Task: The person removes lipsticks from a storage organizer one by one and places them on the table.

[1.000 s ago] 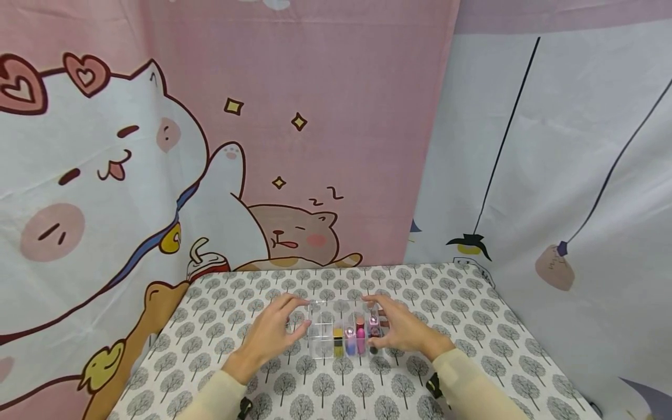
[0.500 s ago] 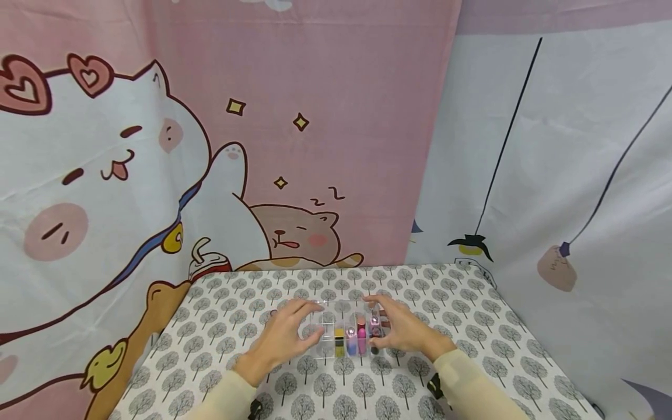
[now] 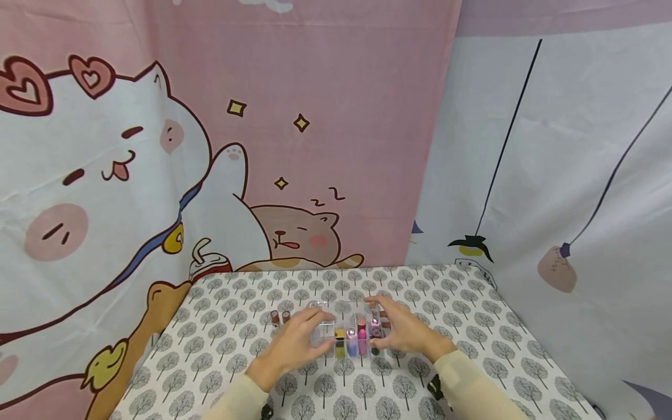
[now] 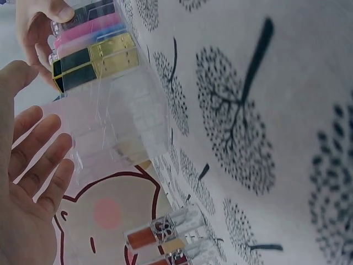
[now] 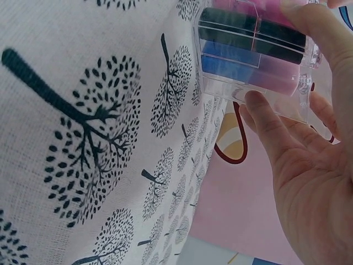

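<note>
A printed backdrop [image 3: 341,116] hangs behind the clear box [image 3: 343,312], and a tree-patterned bench [image 3: 210,364] carries the box from below. At the right end of the clear box, the right hand [image 3: 406,329] grips it, thumb on the near side and fingers round the far side, presumably to keep a light container from sliding. At the left end, the left hand [image 3: 296,338] is spread wide, thumb parted from loosely bent fingers, and holds nothing; whether its fingertips touch the clear box cannot be told. Inside the clear box, from its middle rightward, stand a black-and-gold tube [image 4: 96,61], a blue tube [image 3: 352,345], a pink tube [image 3: 362,344] and, by the right thumb, a dark tube [image 5: 251,34]; the compartments probably serve to keep them upright and apart. Left of the clear box, two small red-topped tubes [image 3: 275,318] stand side by side
</note>
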Demonstrator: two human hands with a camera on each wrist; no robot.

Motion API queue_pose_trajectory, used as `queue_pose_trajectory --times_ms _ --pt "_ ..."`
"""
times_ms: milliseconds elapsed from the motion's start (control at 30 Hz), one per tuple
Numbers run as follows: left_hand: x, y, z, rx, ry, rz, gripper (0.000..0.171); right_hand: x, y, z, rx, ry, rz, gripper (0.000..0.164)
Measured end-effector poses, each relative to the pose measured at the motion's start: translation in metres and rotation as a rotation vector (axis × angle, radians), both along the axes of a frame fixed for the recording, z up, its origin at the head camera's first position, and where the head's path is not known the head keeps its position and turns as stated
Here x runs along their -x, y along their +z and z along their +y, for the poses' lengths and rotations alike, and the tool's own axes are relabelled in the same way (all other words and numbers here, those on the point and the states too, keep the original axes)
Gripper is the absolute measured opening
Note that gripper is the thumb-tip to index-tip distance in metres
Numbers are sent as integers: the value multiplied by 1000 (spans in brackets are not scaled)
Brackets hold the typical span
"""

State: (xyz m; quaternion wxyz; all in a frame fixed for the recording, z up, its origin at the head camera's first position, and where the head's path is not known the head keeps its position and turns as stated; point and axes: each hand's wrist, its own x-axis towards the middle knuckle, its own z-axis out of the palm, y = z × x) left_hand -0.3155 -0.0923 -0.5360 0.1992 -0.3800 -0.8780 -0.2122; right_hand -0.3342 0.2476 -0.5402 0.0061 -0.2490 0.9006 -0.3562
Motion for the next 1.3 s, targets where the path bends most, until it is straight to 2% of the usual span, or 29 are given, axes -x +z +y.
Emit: queue_pose_trajectory --times_ms 133,467,967,1300 --pt "0 -2 6 0 -13 0 47 0 1 1 9 3 -2 107" --pt "-3 -7 16 -3 -26 -61 41 0 -1 0 2 -8 -3 107" --pt "1 -9 20 31 -13 -99 37 2 0 0 19 14 2 108" --pt "3 -11 22 35 -19 -110 28 3 -2 1 18 6 -17 108"
